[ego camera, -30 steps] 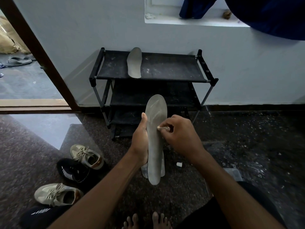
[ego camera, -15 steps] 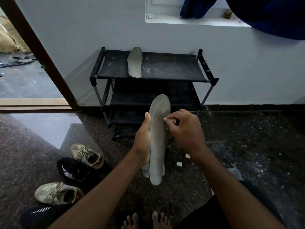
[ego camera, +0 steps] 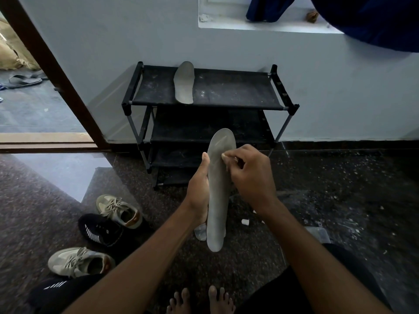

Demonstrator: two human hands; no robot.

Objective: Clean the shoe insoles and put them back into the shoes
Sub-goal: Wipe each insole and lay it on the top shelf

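- The floor (ego camera: 340, 200) is dark speckled stone, dusty on the right and glossy on the left near the doorway.
- A pale wall (ego camera: 113, 41) stands at the far side, with a ledge (ego camera: 260, 28) up high and a blue cloth (ego camera: 374, 23) hanging over it on the right.
- A black rack (ego camera: 238, 91) with several shelves stands against the wall, and its top shelf is dusty.
- Four shoes lie on the floor at near left. A beige shoe (ego camera: 120, 210) touches a black shoe (ego camera: 102, 230). A second beige shoe (ego camera: 79, 261) lies nearer, and another black shoe (ego camera: 52, 293) is at the bottom edge.
- The held insole (ego camera: 218, 189) is grey and stands upright in mid-air in front of the rack, with its toe end up.
- A second insole (ego camera: 184, 82) lies flat on the left half of the rack's top shelf, toe end toward the wall.
- The left hand (ego camera: 199, 189) grips the held insole along its left edge. The thumb lies up that edge and the fingers are hidden behind.
- The right hand (ego camera: 251, 175) is curled, and its fingertips pinch a pale bit (ego camera: 224, 156) against the insole's upper face. The bit is too small to tell what it is.
- Bare feet (ego camera: 199, 300) show at the near edge.
- A grey piece (ego camera: 200, 232) shows below the left hand, just behind the held insole.
- A white cap (ego camera: 244, 222) lies on the floor just right of the insole's heel.
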